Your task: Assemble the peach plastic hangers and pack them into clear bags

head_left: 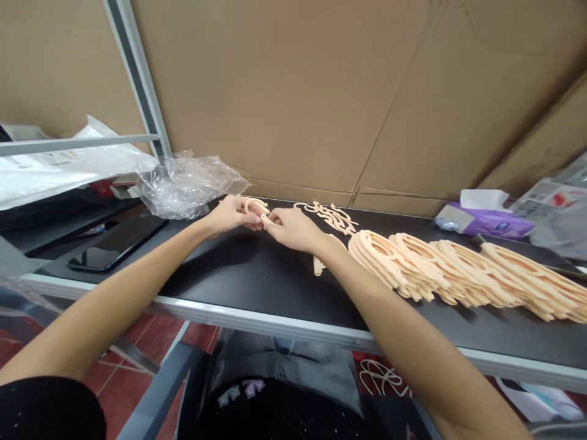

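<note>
Beige curved cutout [265, 217] grasped by left hand [232, 215] and right hand [296, 228]; material unclear. Uneven pull could tear it; slack pinch could drop it.

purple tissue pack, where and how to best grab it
Probably by the purple pack's body, not the white sheet on top, pinched front to back from above: its long side faces the person, cream pieces hinder a low approach and clear plastic crowds its right end.

No text can be read: marks on the white bag [59, 168] and purple pack [495, 222] are too blurred.
</note>
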A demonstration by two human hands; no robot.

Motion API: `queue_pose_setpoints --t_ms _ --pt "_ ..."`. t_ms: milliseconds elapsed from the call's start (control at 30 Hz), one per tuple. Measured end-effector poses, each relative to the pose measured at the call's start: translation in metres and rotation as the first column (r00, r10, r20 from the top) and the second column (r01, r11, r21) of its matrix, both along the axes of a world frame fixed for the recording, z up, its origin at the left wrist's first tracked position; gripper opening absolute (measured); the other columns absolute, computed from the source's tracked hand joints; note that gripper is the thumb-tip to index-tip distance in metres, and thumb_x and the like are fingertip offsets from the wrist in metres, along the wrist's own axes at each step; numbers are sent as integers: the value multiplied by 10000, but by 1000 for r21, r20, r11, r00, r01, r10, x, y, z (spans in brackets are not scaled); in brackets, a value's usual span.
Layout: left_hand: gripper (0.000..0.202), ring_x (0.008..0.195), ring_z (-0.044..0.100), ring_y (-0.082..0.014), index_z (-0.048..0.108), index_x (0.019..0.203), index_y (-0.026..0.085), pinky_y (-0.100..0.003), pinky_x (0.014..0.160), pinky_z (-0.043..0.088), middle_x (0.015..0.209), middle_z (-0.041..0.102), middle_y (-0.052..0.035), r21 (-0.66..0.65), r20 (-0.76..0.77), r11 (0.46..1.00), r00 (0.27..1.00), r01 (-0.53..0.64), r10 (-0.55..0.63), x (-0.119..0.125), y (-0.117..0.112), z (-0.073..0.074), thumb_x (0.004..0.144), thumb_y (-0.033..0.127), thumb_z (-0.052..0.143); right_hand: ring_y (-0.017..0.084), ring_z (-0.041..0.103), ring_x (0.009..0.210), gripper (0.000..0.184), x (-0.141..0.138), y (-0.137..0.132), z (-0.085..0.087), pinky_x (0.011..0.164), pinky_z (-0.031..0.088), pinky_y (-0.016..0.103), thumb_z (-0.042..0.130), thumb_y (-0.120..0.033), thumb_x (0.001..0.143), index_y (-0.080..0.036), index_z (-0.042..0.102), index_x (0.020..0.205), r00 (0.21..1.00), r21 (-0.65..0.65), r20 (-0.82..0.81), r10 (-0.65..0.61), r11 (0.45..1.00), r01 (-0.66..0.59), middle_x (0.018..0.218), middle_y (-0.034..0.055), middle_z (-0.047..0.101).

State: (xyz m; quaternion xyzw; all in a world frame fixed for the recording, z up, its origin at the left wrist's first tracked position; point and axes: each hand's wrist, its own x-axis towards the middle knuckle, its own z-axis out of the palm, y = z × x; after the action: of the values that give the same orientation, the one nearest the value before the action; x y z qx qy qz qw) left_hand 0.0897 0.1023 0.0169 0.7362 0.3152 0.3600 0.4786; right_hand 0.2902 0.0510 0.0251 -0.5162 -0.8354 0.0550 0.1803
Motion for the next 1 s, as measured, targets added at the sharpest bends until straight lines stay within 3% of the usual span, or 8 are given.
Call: queue_pose_setpoints --t_ms 167,333,500,633,800,900,1000 --pt "355 714 697 -154 752 888 101 -307 755 584 798 757 -87 -144 157 989 985 -47 69 3 -4 -2 645 295 923 197 653 808 372 1 5 -5 681 397 265 361 -402 1038 -178 658 1037 994 -2 -105 21 1000 -21 999 106 742" --pt "451 846 711 -166 717 968 112 -298 810 562 900 764 -79 -154 172 988 985 7 19 3 -1 -9 578 170 936 198 642 799 383 3 11 -12 679 403 272 350 -449 1037 -183 624 1013 991 -8 -131 30 999 -32 1017 109 732" --pt "456 818 707 -182 713 1008 120 -300 737 563 900 763 -80 -38 43 999 999 -2 3 4 6 -15 608 225 904 201 625 790 362 3 14 -16 652 399 277 378 -442 1016 -175 624 1015 990 -27 -142 25 999 -29 1021 110 727" --pt "314 753 700 -174 747 856 119 -312 767 572 800 762 -59 68 -123 996 991 53 -44 6 6 -15 642 310 874 187 623 786 298 0 14 -15 653 398 264 434 -388 992 -171 638 1010 990 -46 -136 24 998 -31 1010 100 726" --pt "269 628 654 -155 750 736 120 -285 662 558 681 721 -54 198 -195 980 979 -17 56 2 5 -10 727 381 811 208 652 868 315 5 8 -6 704 414 271 449 -426 1007 -202 652 1095 999 2 -32 -11 1000 11 1064 93 734" --pt "265 689 671 -187 762 706 132 -308 696 556 692 724 -62 289 -216 956 969 -53 119 -2 7 -9 740 394 784 251 670 980 278 11 3 -1 759 426 298 512 -388 990 -244 665 1172 990 25 125 -69 997 66 1135 99 732" --pt "240 841 706 -239 801 766 152 -360 824 557 823 777 -79 329 -201 941 968 -77 149 -4 10 -11 701 383 799 260 677 1032 252 13 1 1 775 433 303 531 -357 983 -261 700 1144 974 4 213 -80 997 81 1166 89 733"
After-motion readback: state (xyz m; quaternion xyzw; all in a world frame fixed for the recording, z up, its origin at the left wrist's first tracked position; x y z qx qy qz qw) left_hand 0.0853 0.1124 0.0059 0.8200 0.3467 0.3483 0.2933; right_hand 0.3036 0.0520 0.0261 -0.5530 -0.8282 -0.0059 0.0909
